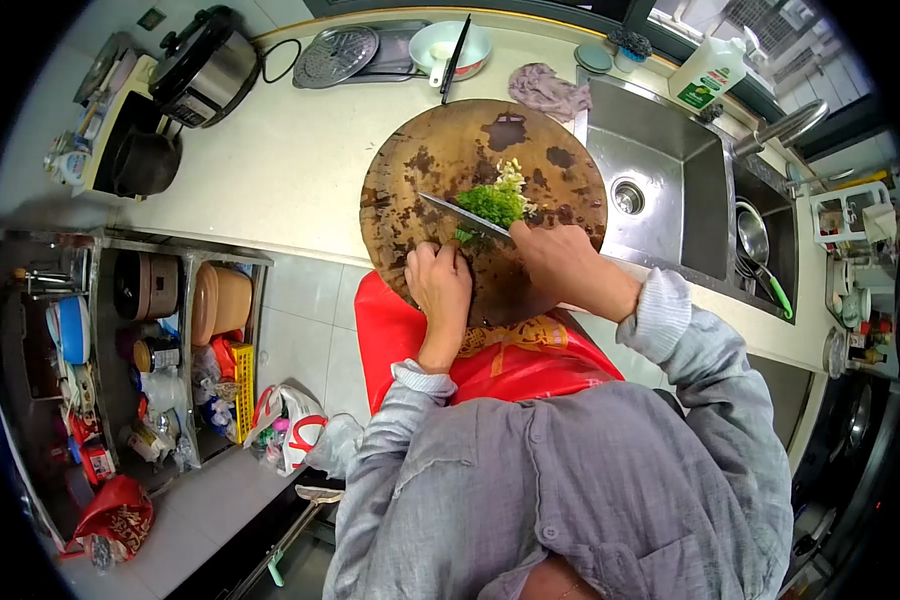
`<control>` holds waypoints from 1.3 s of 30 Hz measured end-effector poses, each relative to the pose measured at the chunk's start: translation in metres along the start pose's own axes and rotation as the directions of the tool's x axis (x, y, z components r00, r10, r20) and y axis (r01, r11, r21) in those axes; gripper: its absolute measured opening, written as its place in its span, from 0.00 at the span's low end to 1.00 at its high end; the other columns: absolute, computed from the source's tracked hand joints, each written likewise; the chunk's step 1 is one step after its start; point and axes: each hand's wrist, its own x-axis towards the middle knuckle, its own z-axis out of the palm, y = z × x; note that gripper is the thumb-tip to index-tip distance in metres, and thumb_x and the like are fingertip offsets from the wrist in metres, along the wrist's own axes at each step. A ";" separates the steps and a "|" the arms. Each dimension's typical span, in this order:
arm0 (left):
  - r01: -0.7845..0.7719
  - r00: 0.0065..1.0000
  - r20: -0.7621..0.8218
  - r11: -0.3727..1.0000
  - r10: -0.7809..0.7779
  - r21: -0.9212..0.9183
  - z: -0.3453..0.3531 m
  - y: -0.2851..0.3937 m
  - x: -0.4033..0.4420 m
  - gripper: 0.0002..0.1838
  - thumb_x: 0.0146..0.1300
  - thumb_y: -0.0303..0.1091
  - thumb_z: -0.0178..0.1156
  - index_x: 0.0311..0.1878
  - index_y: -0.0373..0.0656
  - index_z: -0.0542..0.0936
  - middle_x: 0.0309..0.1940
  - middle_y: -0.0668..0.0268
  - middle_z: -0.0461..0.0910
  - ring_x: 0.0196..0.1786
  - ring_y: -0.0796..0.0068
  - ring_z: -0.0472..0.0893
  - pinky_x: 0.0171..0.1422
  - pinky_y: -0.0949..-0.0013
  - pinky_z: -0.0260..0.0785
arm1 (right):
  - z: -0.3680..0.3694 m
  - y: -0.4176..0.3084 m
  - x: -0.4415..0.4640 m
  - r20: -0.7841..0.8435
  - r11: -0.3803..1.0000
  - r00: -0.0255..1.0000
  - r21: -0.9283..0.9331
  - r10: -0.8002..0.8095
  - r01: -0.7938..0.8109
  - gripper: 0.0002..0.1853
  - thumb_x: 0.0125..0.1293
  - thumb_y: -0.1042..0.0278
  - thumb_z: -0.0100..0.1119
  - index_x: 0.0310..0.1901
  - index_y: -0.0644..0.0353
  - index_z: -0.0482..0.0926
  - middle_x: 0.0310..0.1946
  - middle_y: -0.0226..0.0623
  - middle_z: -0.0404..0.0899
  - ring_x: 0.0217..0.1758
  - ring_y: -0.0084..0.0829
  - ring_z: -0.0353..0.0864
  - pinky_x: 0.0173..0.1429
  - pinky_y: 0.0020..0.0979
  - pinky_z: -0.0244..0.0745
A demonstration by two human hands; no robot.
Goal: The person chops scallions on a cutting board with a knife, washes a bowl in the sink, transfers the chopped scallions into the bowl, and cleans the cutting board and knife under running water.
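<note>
One grip, the right hand [562, 262], clamps a steel-bladed knife [465, 214], handle hidden, beside chopped bright-green pieces [492, 205] on a round brown wooden board [405, 180]; whether the curled left hand [440, 288] holds anything is hidden.

Kitchen headcount: two hands, one knife

OK so I tallied what I could. Hands: two, one left hand [438, 287] and one right hand [562, 262]. One knife [462, 213], one round chopping board [395, 205], one heap of chopped greens [494, 206], and too many pale bits [511, 180] to number. Sink basins come to two: one big basin [655, 145], one smaller basin [765, 285]. Then singles: one cloth [550, 92], one bowl [475, 45], one perforated disc [336, 55], one electric cooker [208, 80], one dark pot [148, 165], one green-labelled bottle [712, 75], one yellow basket [243, 392]. Shelf stuff's too jumbled to count, honestly.
</note>
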 end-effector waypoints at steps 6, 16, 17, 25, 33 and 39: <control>0.089 0.995 -0.042 0.994 -0.091 -0.060 0.002 0.000 0.002 0.02 0.51 0.27 0.61 0.26 0.40 0.78 0.31 0.59 0.73 0.39 0.56 0.72 0.44 0.58 0.64 | 0.014 0.002 -0.002 0.016 1.000 1.000 0.010 -0.011 0.011 0.12 0.51 0.74 0.56 0.36 0.63 0.65 0.16 0.42 0.75 0.21 0.44 0.79 0.23 0.40 0.71; 0.059 0.997 -0.049 0.996 -0.063 -0.074 0.003 -0.005 -0.003 0.02 0.50 0.25 0.61 0.27 0.39 0.79 0.30 0.56 0.73 0.38 0.54 0.72 0.43 0.57 0.65 | 0.009 0.000 0.000 0.093 1.000 0.996 -0.002 -0.017 0.017 0.11 0.52 0.73 0.55 0.36 0.62 0.66 0.17 0.42 0.76 0.22 0.43 0.79 0.23 0.39 0.71; 0.060 0.997 -0.047 0.994 -0.064 -0.087 0.001 -0.006 -0.003 0.02 0.50 0.25 0.61 0.28 0.38 0.79 0.30 0.56 0.73 0.38 0.54 0.72 0.43 0.57 0.65 | 0.004 -0.002 0.000 0.073 1.000 0.997 0.000 -0.026 0.026 0.11 0.53 0.73 0.55 0.36 0.62 0.66 0.17 0.42 0.76 0.22 0.42 0.79 0.23 0.39 0.71; 0.077 0.996 -0.033 0.995 -0.079 -0.056 -0.002 -0.008 -0.002 0.05 0.50 0.26 0.62 0.32 0.38 0.79 0.30 0.57 0.73 0.39 0.54 0.72 0.43 0.58 0.66 | 0.000 -0.003 0.005 0.171 0.992 0.982 0.076 0.086 -0.100 0.11 0.56 0.70 0.58 0.36 0.61 0.66 0.21 0.47 0.76 0.28 0.50 0.78 0.29 0.44 0.70; -0.094 0.995 -0.027 0.994 0.095 0.050 0.003 -0.009 -0.001 0.04 0.54 0.26 0.58 0.26 0.40 0.73 0.29 0.59 0.68 0.37 0.57 0.70 0.41 0.58 0.65 | -0.008 0.056 0.010 -0.113 0.948 0.943 -0.031 0.312 -0.317 0.09 0.61 0.68 0.54 0.38 0.60 0.65 0.24 0.49 0.77 0.28 0.53 0.77 0.29 0.48 0.70; 0.223 0.975 0.062 0.924 -0.215 -0.310 0.004 -0.029 -0.006 0.03 0.56 0.26 0.58 0.32 0.37 0.76 0.30 0.58 0.74 0.37 0.59 0.74 0.43 0.62 0.67 | 0.012 0.072 0.011 -0.164 0.940 0.950 -0.174 0.265 -0.292 0.07 0.59 0.72 0.51 0.38 0.59 0.66 0.26 0.46 0.78 0.27 0.49 0.79 0.27 0.46 0.72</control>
